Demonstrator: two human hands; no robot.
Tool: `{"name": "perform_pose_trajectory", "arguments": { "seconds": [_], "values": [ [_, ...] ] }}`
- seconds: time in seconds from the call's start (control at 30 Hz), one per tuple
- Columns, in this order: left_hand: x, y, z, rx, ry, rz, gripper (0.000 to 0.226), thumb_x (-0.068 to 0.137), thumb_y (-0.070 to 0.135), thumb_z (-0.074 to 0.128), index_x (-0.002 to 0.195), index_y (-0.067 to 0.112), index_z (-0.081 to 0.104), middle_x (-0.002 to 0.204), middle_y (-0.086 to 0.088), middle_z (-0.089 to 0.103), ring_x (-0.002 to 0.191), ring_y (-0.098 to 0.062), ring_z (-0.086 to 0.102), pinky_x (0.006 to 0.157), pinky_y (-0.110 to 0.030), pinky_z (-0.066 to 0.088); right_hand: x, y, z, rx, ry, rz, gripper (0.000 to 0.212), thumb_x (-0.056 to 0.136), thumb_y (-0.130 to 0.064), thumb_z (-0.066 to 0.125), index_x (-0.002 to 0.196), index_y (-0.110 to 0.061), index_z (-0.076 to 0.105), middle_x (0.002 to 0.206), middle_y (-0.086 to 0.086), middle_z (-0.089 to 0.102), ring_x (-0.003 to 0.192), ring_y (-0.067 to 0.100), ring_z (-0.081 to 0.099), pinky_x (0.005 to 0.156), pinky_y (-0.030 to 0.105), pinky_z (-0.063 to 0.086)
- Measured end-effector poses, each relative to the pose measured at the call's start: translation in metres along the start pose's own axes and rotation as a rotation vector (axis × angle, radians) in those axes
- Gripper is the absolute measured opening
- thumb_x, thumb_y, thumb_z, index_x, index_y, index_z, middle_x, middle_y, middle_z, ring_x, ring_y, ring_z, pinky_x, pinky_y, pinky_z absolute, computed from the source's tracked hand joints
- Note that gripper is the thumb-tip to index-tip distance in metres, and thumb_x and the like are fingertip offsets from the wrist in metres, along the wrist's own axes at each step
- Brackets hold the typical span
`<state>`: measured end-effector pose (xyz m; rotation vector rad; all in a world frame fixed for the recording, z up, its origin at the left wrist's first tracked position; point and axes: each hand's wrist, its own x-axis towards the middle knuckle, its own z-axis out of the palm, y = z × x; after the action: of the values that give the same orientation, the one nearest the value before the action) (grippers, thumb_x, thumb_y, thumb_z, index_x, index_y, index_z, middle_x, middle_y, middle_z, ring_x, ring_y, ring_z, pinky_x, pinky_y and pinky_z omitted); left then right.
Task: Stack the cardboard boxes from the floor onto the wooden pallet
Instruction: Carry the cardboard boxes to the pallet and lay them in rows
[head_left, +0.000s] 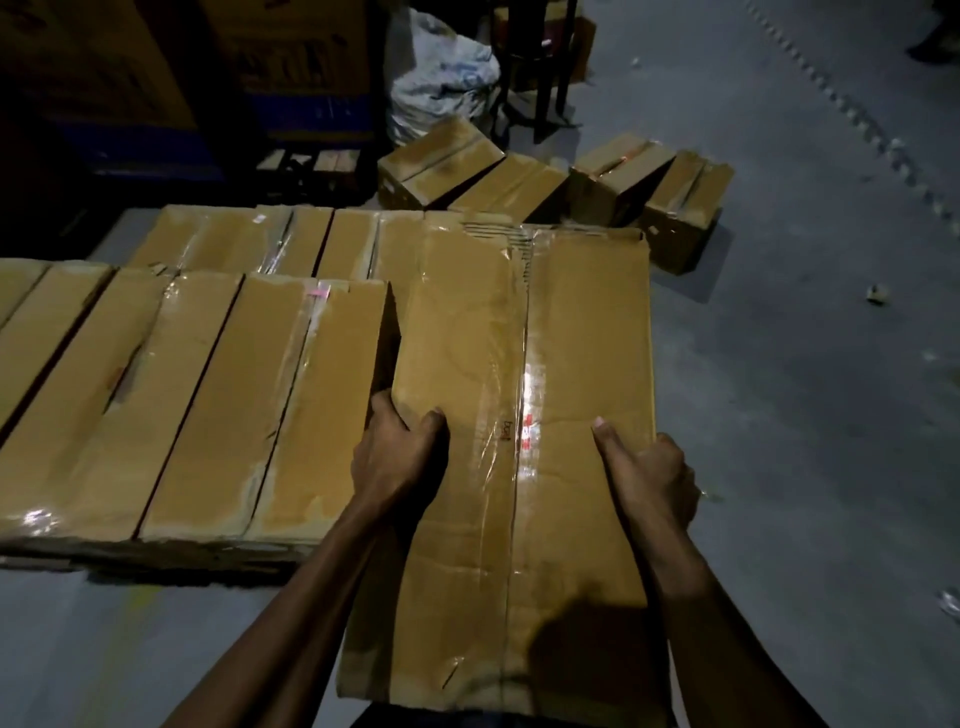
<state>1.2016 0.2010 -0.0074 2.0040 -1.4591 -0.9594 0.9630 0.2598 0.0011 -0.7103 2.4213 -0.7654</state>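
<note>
Nearest the camera: long taped cardboard box (519, 467), held flat side up, near end close to the body, far end reaching toward the stacked rows. Clear tape along its centre seam, glare on the tape mid-length, small red print beside the seam.

Left hand (397, 457) clamped on the box's left edge, thumb on the top face, fingers curled under and out of sight. Right hand (647, 478) clamped on the right edge likewise, thumb lying on top, fingers wrapped round the side. Both forearms extended forward from the bottom of the view.

Held box positioned at the right end of the near row of boxes (182, 405), its left edge just beside the last box of that row, tilted slightly against it. Whether resting on anything underneath: could not tell. Second row (270, 241) lying behind the first, same taped tops. Dark strip of wooden pallet (156, 558) visible under the near row's front edge.

Four more boxes (545, 187) on the grey floor (805, 364) beyond, set at an angle, side by side. White sack (441, 78) behind them, beside dark chair legs (550, 67). Large stacked cartons (182, 78) in shadow at upper left. Small scrap (877, 293) on the floor at right.
</note>
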Motion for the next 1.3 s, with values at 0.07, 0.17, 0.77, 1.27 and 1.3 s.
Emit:
{"name": "perform_pose_trajectory", "arguments": {
  "seconds": [0.07,0.17,0.77,1.27,1.3],
  "values": [
    [0.018,-0.001,0.005,0.0,0.003,-0.037,0.057,0.089,0.052,0.053,0.133,0.023,0.032,0.097,-0.003,0.063,0.079,-0.027,0.06,0.067,-0.037,0.045,0.016,-0.01,0.016,-0.016,-0.036,0.001,0.072,0.081,-0.072,0.064,0.12,-0.011,0.059,0.118,0.013,0.064,0.107,0.037,0.061,0.09,0.042,0.046],
    [0.035,-0.005,0.008,-0.006,0.003,-0.063,0.053,0.089,0.045,0.057,0.13,0.019,0.034,0.084,-0.002,0.062,0.07,-0.022,0.06,0.058,-0.033,0.04,0.032,-0.02,0.036,-0.01,-0.103,-0.001,0.069,0.081,-0.07,0.065,0.12,-0.014,0.059,0.118,0.011,0.065,0.107,0.036,0.061,0.092,0.041,0.047],
    [0.151,-0.043,0.071,0.223,0.031,-0.222,0.092,0.081,0.053,0.051,0.152,0.005,0.02,0.16,-0.017,0.026,0.149,-0.032,0.023,0.114,-0.046,0.034,0.134,-0.041,0.153,-0.101,-0.319,0.103,0.07,0.093,-0.053,0.062,0.141,-0.003,0.05,0.135,0.021,0.059,0.123,0.04,0.056,0.099,0.041,0.043],
    [0.21,-0.081,0.113,0.42,-0.006,-0.204,0.099,0.079,0.057,0.044,0.155,0.0,0.015,0.166,-0.019,0.004,0.153,-0.034,0.002,0.123,-0.05,0.004,0.183,-0.018,0.242,-0.115,-0.365,0.116,0.057,0.097,-0.049,0.058,0.138,-0.01,0.055,0.136,0.016,0.06,0.124,0.037,0.056,0.106,0.046,0.043],
    [0.212,-0.085,0.116,0.456,-0.019,-0.205,0.101,0.079,0.06,0.038,0.156,0.001,0.01,0.166,-0.018,-0.002,0.153,-0.034,-0.004,0.122,-0.049,-0.001,0.183,-0.02,0.246,-0.111,-0.37,0.114,0.057,0.098,-0.049,0.056,0.14,-0.011,0.054,0.139,0.016,0.059,0.126,0.036,0.055,0.107,0.045,0.041]
  ]
}}
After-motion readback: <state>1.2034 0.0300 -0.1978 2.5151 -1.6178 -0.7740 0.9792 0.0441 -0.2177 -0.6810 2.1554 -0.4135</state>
